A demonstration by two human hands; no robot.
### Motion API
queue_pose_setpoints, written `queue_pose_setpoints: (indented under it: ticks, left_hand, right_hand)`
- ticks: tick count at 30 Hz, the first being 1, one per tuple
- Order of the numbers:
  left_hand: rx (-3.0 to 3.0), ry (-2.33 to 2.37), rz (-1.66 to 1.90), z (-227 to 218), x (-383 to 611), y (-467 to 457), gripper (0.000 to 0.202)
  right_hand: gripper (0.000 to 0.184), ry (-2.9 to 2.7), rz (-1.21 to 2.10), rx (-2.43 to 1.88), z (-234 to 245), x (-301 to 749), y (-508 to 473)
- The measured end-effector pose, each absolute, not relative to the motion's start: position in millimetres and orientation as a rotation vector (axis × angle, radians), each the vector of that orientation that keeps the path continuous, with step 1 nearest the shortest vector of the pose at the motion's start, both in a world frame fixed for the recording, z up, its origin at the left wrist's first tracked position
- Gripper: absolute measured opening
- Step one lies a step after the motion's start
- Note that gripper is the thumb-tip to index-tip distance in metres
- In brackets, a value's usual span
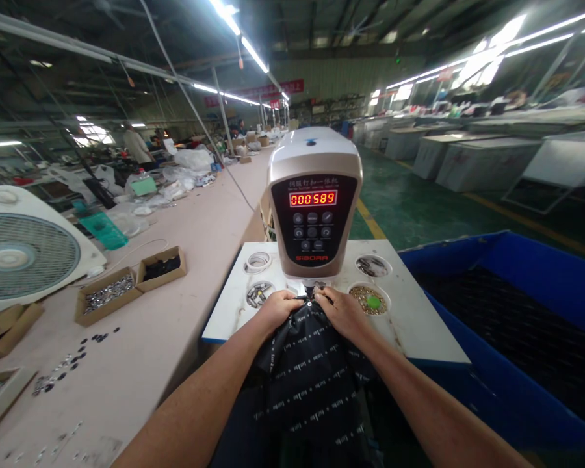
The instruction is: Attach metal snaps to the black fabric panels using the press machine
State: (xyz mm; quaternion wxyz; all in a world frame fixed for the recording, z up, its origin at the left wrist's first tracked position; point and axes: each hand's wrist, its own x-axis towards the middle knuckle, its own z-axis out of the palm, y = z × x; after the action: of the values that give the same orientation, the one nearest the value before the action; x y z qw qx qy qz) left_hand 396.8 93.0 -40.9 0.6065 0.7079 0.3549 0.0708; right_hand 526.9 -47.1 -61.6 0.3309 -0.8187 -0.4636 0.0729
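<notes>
Both hands meet at the foot of a snap-button machine (314,156), whose red display reads 000589. Black fabric (312,370) with rows of small white lettering hangs down from them toward me. My left hand (280,307) pinches the cloth's upper edge on the left side. On the right, my right hand (340,311) grips the same edge with thumb and fingers closed. A small shiny round piece (309,303) shows on the cloth between the two hands. The edge lies just under the machine's head; the exact contact there is hidden by my fingers.
Around the machine, a white table (424,325) has round wells with metal parts, one holding gold pieces (368,300) and a green disc. Left, a long bench (141,338) carries a fan (24,253), cardboard boxes (110,298) and loose buttons. A blue bin (531,312) with dark contents stands right.
</notes>
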Motion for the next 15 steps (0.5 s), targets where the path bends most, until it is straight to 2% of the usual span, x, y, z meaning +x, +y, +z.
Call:
queue_pose_setpoints:
  ticks: [7, 15]
  left_hand:
    - [1.689, 0.816, 0.185, -41, 396, 93, 0.018]
    - [1.793, 0.730, 0.235, -26, 370, 75, 0.026]
  right_hand:
    - [0.028, -1.183, 0.199, -2.109, -58, 526, -48]
    - [0.025, -1.162, 0.172, -1.977, -28, 508, -71]
